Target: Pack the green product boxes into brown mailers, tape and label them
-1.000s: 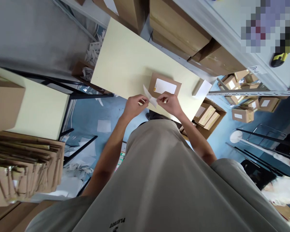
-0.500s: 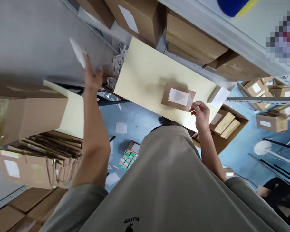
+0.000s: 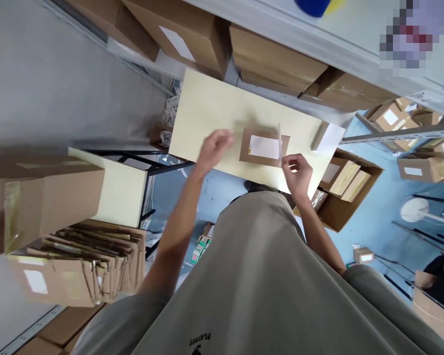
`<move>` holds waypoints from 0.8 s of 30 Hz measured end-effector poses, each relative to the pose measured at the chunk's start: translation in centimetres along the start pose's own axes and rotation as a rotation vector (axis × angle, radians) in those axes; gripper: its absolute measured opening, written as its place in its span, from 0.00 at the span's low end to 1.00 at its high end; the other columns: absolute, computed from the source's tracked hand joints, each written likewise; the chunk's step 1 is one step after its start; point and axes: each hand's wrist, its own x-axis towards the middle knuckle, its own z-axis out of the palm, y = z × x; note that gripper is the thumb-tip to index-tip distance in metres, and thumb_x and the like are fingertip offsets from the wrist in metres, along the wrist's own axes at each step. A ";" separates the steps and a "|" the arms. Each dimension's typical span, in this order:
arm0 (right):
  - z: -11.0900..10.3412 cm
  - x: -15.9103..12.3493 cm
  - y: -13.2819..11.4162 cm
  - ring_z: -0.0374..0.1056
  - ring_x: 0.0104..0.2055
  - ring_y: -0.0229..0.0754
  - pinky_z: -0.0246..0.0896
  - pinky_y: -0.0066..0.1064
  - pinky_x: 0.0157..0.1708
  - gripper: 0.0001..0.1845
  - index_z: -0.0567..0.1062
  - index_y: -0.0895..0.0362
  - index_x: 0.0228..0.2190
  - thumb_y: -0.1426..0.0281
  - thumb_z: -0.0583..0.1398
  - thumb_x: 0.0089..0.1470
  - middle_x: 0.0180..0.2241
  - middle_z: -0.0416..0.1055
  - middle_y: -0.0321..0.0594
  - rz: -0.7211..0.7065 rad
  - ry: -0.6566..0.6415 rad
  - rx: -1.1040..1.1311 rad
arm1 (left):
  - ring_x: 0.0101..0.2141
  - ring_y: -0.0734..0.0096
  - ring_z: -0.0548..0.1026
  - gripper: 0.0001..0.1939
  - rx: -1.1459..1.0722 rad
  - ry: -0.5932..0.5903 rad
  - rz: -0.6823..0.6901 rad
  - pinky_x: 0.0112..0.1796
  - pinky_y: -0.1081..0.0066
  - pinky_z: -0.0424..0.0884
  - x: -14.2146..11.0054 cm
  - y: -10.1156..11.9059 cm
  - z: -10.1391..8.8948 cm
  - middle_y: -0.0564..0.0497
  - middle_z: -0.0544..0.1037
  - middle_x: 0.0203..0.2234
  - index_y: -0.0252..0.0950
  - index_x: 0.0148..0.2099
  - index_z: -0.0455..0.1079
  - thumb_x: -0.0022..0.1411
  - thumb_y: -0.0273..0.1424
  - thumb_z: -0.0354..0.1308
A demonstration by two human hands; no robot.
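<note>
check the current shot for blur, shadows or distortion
Head view: the left hand is blurred, while the right hand looks sharper; head view: a soft shadow on the table beyond the box; head view: apparent wide-angle stretching toward the edges, and a pixelated patch at top right.

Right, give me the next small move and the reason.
Probably bring the left hand to the far end of the thin pale sheet: the right hand pinches only its near end, and nothing shows in the left hand, blurred, to the left of the cardboard box.
</note>
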 end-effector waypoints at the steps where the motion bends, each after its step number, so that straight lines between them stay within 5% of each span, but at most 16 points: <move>1: 0.3 -0.5 -0.3 0.78 0.36 0.45 0.76 0.39 0.37 0.09 0.80 0.50 0.35 0.59 0.66 0.65 0.37 0.81 0.40 -0.073 -0.030 -0.059 | 0.50 0.59 0.87 0.23 -0.129 -0.092 -0.027 0.55 0.52 0.85 -2.0 0.9 3.2 0.43 0.88 0.48 0.40 0.53 0.77 0.74 0.54 0.67; 4: 1.5 -2.4 -0.7 0.77 0.36 0.45 0.75 0.38 0.39 0.08 0.81 0.50 0.36 0.64 0.64 0.68 0.38 0.82 0.41 -0.236 -0.146 -0.235 | 0.48 0.59 0.88 0.27 -0.330 -0.157 -0.112 0.53 0.55 0.86 -7.0 3.0 10.0 0.44 0.88 0.45 0.41 0.51 0.75 0.71 0.59 0.66; 7: 2.2 -4.1 -0.3 0.79 0.38 0.45 0.74 0.37 0.41 0.11 0.84 0.51 0.39 0.67 0.61 0.73 0.41 0.84 0.43 -0.297 -0.252 -0.374 | 0.45 0.60 0.87 0.27 -0.314 -0.053 -0.168 0.47 0.59 0.86 -9.0 3.4 12.2 0.46 0.87 0.41 0.41 0.48 0.75 0.69 0.60 0.67; 11: 1.4 -4.7 0.4 0.80 0.38 0.43 0.73 0.34 0.39 0.11 0.87 0.50 0.50 0.65 0.64 0.75 0.51 0.86 0.42 -0.327 -0.440 -0.407 | 0.38 0.63 0.84 0.24 -0.216 0.030 -0.179 0.42 0.62 0.83 -9.2 1.9 10.9 0.49 0.84 0.34 0.41 0.43 0.74 0.67 0.57 0.67; 17: -1.7 -1.2 0.0 0.79 0.40 0.44 0.74 0.37 0.41 0.17 0.89 0.48 0.52 0.59 0.60 0.79 0.53 0.82 0.44 -0.265 -0.206 -0.314 | 0.40 0.60 0.84 0.24 -0.066 -0.056 -0.112 0.46 0.60 0.82 -11.3 1.2 7.8 0.48 0.85 0.37 0.42 0.40 0.74 0.64 0.57 0.67; 24: -1.6 0.6 0.7 0.76 0.38 0.44 0.69 0.37 0.38 0.15 0.88 0.51 0.46 0.63 0.60 0.77 0.51 0.81 0.44 -0.314 -0.362 -0.406 | 0.49 0.55 0.86 0.24 -0.023 -0.141 -0.065 0.57 0.53 0.82 -13.8 0.9 7.7 0.43 0.88 0.45 0.42 0.43 0.77 0.67 0.58 0.66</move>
